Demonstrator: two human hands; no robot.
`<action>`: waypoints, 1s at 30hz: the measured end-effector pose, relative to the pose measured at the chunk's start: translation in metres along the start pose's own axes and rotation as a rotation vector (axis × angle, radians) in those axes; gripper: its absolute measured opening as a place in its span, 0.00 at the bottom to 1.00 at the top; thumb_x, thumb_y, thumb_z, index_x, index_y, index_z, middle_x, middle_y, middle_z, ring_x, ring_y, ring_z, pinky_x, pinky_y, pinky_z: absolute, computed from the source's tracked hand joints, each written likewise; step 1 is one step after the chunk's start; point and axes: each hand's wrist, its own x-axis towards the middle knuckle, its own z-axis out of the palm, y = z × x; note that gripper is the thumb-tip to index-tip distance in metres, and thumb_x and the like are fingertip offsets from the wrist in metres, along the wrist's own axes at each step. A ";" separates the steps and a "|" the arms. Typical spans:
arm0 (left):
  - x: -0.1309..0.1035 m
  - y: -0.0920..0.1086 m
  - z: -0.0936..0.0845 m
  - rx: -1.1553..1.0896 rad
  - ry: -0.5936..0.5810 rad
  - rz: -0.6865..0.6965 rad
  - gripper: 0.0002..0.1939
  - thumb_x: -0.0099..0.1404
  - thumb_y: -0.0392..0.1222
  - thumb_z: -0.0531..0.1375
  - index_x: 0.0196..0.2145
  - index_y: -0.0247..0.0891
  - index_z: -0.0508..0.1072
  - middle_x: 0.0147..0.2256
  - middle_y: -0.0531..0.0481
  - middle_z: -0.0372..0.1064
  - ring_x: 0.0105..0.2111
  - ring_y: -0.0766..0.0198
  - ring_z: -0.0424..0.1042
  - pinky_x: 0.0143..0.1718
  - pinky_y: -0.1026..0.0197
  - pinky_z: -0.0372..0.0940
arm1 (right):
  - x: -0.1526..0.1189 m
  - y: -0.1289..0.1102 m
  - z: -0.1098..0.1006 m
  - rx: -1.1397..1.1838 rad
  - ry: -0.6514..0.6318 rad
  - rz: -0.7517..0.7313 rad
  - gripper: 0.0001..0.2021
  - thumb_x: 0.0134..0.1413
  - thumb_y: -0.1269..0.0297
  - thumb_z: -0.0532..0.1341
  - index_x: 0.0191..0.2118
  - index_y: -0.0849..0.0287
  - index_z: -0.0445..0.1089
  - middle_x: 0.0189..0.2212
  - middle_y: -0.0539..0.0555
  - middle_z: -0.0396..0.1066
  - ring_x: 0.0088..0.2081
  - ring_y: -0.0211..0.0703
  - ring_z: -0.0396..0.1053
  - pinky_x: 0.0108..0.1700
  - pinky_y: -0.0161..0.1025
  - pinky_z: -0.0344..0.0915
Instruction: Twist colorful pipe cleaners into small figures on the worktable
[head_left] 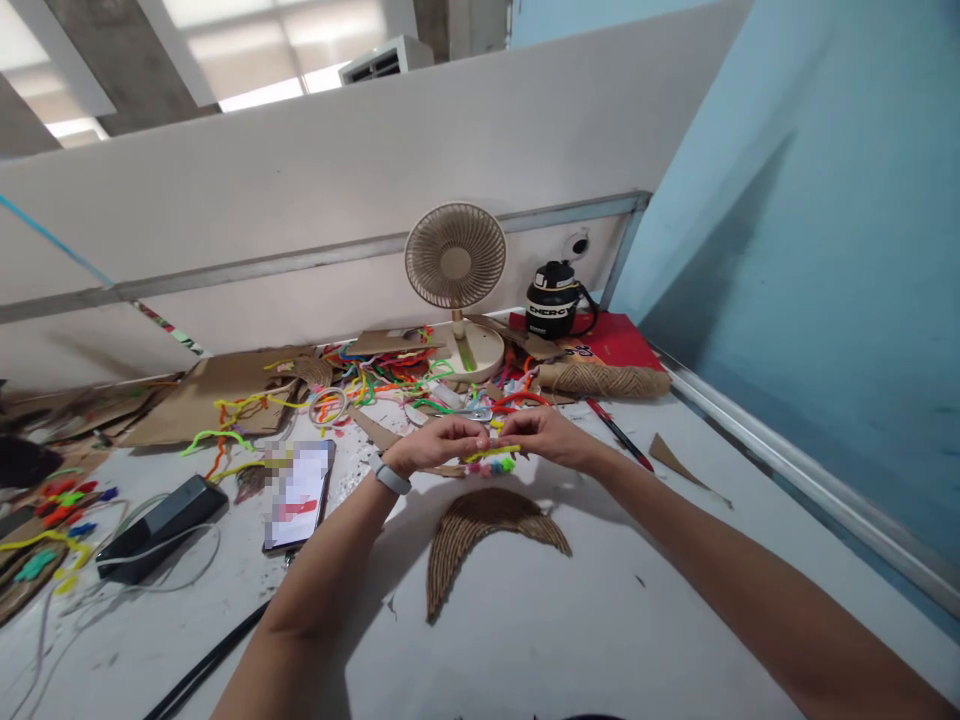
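Observation:
My left hand (450, 440) and my right hand (541, 432) meet above the middle of the white table, fingers pinched on a short yellow pipe cleaner (491, 453) stretched between them. Just beneath it show small pink, blue and green fuzzy bits (496, 467); whether they are joined to the yellow piece I cannot tell. Closer to me lies a brown crescent shape (487, 530), its surface covered in rows of twine. A grey band circles my left wrist.
A phone (300, 495) and a black power adapter (161, 530) with cables lie left. Behind my hands stand a fan (456, 262) and a black canister (553, 300), among cardboard (225, 395) and tangled pipe cleaners (390, 370). A twine roll (604, 381) and a pen (619, 433) lie right.

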 end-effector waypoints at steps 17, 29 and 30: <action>0.008 -0.018 -0.009 -0.028 0.280 0.009 0.27 0.62 0.61 0.53 0.33 0.30 0.73 0.31 0.44 0.70 0.33 0.63 0.68 0.40 0.60 0.63 | 0.001 0.006 -0.015 -0.095 0.340 -0.141 0.15 0.45 0.54 0.65 0.32 0.63 0.76 0.25 0.53 0.73 0.27 0.39 0.68 0.29 0.35 0.63; 0.018 -0.027 -0.001 0.049 0.391 0.097 0.21 0.56 0.55 0.62 0.30 0.29 0.75 0.27 0.46 0.72 0.28 0.66 0.69 0.33 0.64 0.62 | -0.002 0.001 -0.008 -0.357 0.473 -0.237 0.10 0.50 0.60 0.62 0.32 0.61 0.77 0.29 0.55 0.75 0.30 0.41 0.70 0.31 0.35 0.65; 0.018 -0.029 -0.002 0.054 0.395 0.096 0.21 0.57 0.55 0.61 0.30 0.29 0.75 0.27 0.46 0.72 0.28 0.66 0.69 0.32 0.64 0.62 | -0.002 0.001 -0.007 -0.369 0.471 -0.247 0.10 0.50 0.60 0.62 0.32 0.61 0.77 0.29 0.55 0.75 0.30 0.41 0.70 0.32 0.35 0.65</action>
